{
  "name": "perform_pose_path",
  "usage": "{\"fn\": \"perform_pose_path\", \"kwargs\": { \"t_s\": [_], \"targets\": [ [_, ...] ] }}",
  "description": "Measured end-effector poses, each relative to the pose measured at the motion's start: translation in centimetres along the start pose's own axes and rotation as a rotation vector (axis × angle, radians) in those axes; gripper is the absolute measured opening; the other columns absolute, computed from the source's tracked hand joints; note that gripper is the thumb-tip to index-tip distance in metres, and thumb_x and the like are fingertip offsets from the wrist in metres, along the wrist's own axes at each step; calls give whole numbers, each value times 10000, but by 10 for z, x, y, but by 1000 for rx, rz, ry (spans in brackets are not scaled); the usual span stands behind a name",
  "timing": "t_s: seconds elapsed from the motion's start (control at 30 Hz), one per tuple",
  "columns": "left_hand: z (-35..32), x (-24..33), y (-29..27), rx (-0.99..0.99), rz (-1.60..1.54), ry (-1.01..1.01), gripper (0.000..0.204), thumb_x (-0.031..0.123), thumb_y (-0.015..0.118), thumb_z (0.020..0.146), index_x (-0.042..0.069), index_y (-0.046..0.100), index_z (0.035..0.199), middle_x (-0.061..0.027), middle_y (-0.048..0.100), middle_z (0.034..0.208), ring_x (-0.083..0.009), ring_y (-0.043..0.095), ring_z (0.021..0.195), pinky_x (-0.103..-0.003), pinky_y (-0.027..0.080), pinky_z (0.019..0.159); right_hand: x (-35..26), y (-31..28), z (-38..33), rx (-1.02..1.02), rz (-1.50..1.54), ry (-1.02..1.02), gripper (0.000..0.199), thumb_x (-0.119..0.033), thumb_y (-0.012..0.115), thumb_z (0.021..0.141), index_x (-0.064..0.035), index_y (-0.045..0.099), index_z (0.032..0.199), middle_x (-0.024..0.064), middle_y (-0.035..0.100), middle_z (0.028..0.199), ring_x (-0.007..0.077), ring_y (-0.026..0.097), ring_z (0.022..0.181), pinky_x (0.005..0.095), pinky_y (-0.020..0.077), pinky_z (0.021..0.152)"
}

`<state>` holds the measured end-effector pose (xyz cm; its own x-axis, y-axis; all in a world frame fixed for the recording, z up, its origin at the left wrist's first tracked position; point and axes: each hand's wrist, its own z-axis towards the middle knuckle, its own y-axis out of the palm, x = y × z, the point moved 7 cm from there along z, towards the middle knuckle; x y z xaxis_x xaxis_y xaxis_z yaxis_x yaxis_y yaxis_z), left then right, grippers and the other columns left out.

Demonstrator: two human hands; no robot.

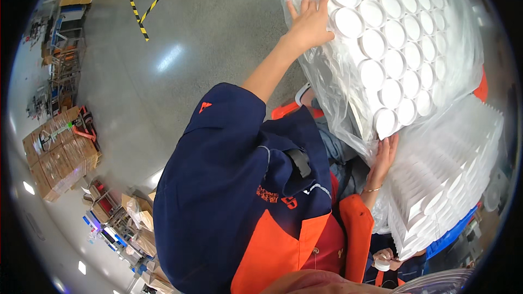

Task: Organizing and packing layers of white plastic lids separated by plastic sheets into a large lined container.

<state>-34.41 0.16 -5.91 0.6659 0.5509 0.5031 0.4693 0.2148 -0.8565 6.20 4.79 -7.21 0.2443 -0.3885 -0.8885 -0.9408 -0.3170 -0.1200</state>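
Rows of white round cup-like pieces point(395, 62) lie packed side by side, wrapped partly in a clear plastic bag point(463, 49). My left hand point(311, 26) rests on the left edge of this pack, fingers spread, on the plastic and beside the outermost pieces. At the near edge, my right hand point(383, 159) has its fingers stretched out against the lowest white piece. The underside of the right hand is hidden. Close by on the right stands a second white stack with thin layered edges point(447, 179), also partly under clear plastic.
Behind the near stack, another person's hands point(385, 261) hold a small white piece. Something blue point(453, 234) runs below that stack. Black-and-yellow tape point(143, 19) marks the grey floor. Wrapped cardboard boxes point(60, 155) and shelving point(65, 57) stand far left.
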Motion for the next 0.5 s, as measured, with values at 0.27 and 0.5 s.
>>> {"fn": "perform_pose_path", "kwargs": {
  "t_s": [0.27, 0.5],
  "targets": [
    [7, 16, 6, 22, -123, -67, 561, 349, 629, 849, -54, 475, 1209, -142, 599, 1151, -295, 448, 1236, -665, 15, 1085, 8, -9, 7, 65, 64, 51, 565, -144, 468, 974, 65, 244, 1449, 153, 389, 1443, 225, 433, 1291, 345, 318, 1080],
    [13, 11, 5, 176, -2, -35, 391, 227, 615, 814, -22, 533, 1103, -127, 666, 903, -320, 560, 1078, -686, 70, 1067, 16, -13, 6, 107, 41, 60, 548, -153, 492, 974, 51, 290, 1440, 134, 445, 1406, 189, 454, 1257, 305, 352, 1026]
  ]
}}
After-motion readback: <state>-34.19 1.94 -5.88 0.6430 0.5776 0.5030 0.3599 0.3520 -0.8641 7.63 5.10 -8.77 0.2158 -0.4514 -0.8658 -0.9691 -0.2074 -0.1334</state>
